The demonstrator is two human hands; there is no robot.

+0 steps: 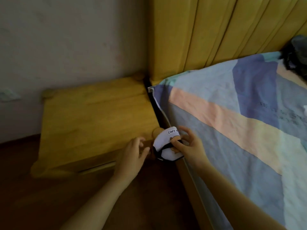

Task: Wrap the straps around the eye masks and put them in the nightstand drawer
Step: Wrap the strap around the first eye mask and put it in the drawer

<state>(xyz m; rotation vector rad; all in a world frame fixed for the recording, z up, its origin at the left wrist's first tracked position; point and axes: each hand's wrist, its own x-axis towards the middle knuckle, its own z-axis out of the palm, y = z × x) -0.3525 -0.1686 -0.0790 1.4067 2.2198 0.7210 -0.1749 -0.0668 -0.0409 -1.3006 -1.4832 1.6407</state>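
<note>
Drawer (93, 168) closed; mask (167, 143) outside

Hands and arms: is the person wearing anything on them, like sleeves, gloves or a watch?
No. The left hand and the right hand are both bare, without gloves. Both forearms are bare as far as the picture shows; no sleeves, and I can see no watch, bracelet or ring.
</note>
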